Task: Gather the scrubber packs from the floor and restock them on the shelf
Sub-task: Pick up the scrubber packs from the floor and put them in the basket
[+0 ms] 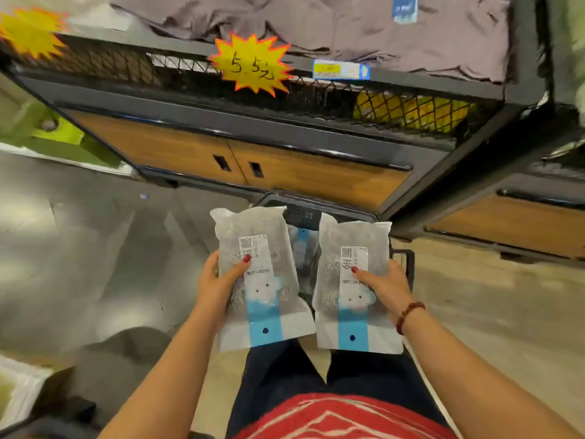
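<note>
My left hand (218, 285) grips one clear scrubber pack (261, 274) with a blue and white label strip, thumb on its front. A second pack of the same kind (356, 283) is held in my right hand (384, 288). Both packs are upright, side by side above my legs. Between them a black basket (304, 213) stands on the floor, with another pack (302, 248) partly visible inside. The shelf (253, 122) with a black mesh front rises ahead of me.
A yellow starburst price tag (253, 66) hangs on the shelf edge, with grey cloth goods (348, 26) above and yellow items (411, 110) behind the mesh. Wooden cabinet doors (240, 160) sit below. White stacked goods (19, 391) lie at lower left.
</note>
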### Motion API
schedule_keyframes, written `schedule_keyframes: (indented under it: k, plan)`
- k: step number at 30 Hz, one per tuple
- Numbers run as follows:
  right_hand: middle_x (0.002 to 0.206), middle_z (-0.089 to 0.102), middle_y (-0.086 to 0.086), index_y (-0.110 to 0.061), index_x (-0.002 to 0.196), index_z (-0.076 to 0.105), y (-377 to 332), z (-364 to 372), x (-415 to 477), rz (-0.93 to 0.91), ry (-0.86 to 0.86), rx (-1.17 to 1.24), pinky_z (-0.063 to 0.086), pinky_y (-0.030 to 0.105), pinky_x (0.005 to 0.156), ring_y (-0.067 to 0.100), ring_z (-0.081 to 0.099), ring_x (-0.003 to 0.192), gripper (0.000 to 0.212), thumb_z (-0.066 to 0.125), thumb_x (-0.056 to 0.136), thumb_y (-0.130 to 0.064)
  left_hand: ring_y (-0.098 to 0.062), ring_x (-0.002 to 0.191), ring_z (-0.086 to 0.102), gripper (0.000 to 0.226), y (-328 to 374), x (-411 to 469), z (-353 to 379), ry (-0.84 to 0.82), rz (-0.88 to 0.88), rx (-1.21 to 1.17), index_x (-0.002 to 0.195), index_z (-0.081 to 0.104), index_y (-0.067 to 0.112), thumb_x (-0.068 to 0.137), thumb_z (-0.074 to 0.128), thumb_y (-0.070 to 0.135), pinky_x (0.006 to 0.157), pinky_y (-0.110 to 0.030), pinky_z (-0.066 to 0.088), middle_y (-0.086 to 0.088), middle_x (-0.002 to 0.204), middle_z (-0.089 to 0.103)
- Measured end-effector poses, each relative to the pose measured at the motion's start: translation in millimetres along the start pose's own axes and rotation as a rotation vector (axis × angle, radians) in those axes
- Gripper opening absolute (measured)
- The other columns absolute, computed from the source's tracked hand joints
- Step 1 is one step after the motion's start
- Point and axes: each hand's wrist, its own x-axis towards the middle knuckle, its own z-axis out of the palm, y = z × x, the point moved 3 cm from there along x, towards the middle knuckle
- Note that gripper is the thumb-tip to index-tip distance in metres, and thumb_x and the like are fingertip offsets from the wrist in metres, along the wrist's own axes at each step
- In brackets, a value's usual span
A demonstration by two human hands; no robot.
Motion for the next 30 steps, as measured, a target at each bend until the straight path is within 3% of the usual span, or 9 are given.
schedule_keyframes:
  k: [3,5,10,16,20,26,28,30]
  plan:
    - [0.113,0.07,0.007,-0.013,0.122,0.056,17,5,-2,0.048,0.099,0.086,0.059,0.048,0.08,0.025,0.07,0.097,0.054,0.082,0.074,-0.013,-0.026,0.091,0.073,0.042,11,29,-2,-0.099,-0.006,0.107,0.118,0.057,0.016,0.081,0.076,0.019,0.08,-0.047,0.059,-0.008,0.11,0.072]
    - [0.112,0.071,0.007,-0.012,0.121,0.056,26,10,0,0.062,0.146,0.119,0.058,0.051,0.082,0.025,0.071,0.097,0.056,0.083,0.072,-0.012,-0.026,0.09,0.073,0.039,16,46,-1,-0.157,-0.006,0.164,0.114,0.058,0.019,0.081,0.077,0.021,0.079,-0.047,0.059,-0.007,0.107,0.073]
    - [0.111,0.071,0.007,-0.01,0.12,0.056,45,15,22,0.099,0.204,0.122,0.058,0.047,0.083,0.022,0.071,0.095,0.064,0.088,0.065,-0.018,-0.028,0.096,0.072,0.037,10,85,10,-0.206,-0.062,0.204,0.112,0.059,0.021,0.08,0.078,0.022,0.085,-0.052,0.057,-0.007,0.109,0.072]
    - [0.108,0.07,0.007,-0.01,0.117,0.056,74,17,72,0.136,0.249,0.097,0.058,0.042,0.081,0.021,0.07,0.093,0.057,0.085,0.069,-0.015,-0.028,0.097,0.071,0.035,-23,130,37,-0.234,-0.115,0.213,0.113,0.059,0.017,0.083,0.076,0.017,0.083,-0.047,0.058,-0.008,0.107,0.073]
    - [0.109,0.071,0.005,-0.014,0.118,0.058,99,21,128,0.15,0.249,0.062,0.057,0.044,0.086,0.022,0.07,0.096,0.073,0.091,0.056,-0.033,-0.026,0.093,0.072,0.032,-66,173,51,-0.22,-0.13,0.223,0.11,0.061,0.02,0.082,0.076,0.015,0.082,-0.046,0.058,-0.003,0.1,0.075]
    - [0.107,0.068,0.013,-0.003,0.107,0.058,156,30,231,0.157,0.32,0.126,0.056,0.046,0.087,0.027,0.067,0.095,0.045,0.083,0.069,-0.002,-0.031,0.101,0.069,0.053,-140,246,65,-0.159,-0.155,0.179,0.122,0.06,0.013,0.073,0.079,0.018,0.086,-0.047,0.056,-0.01,0.111,0.072]
    - [0.098,0.07,0.012,-0.008,0.1,0.061,175,31,255,0.152,0.303,0.098,0.057,0.044,0.081,0.025,0.068,0.086,0.034,0.08,0.073,0.0,-0.03,0.101,0.07,0.049,-161,264,68,-0.17,-0.171,0.159,0.12,0.062,0.014,0.073,0.077,0.017,0.086,-0.046,0.056,-0.008,0.111,0.072]
    - [0.098,0.072,0.011,-0.006,0.101,0.065,195,31,276,0.13,0.242,0.031,0.058,0.046,0.082,0.027,0.07,0.09,0.03,0.078,0.076,0.001,-0.027,0.098,0.071,0.038,-178,278,70,-0.148,-0.186,0.182,0.114,0.064,0.02,0.078,0.076,0.014,0.087,-0.045,0.055,-0.006,0.108,0.073]
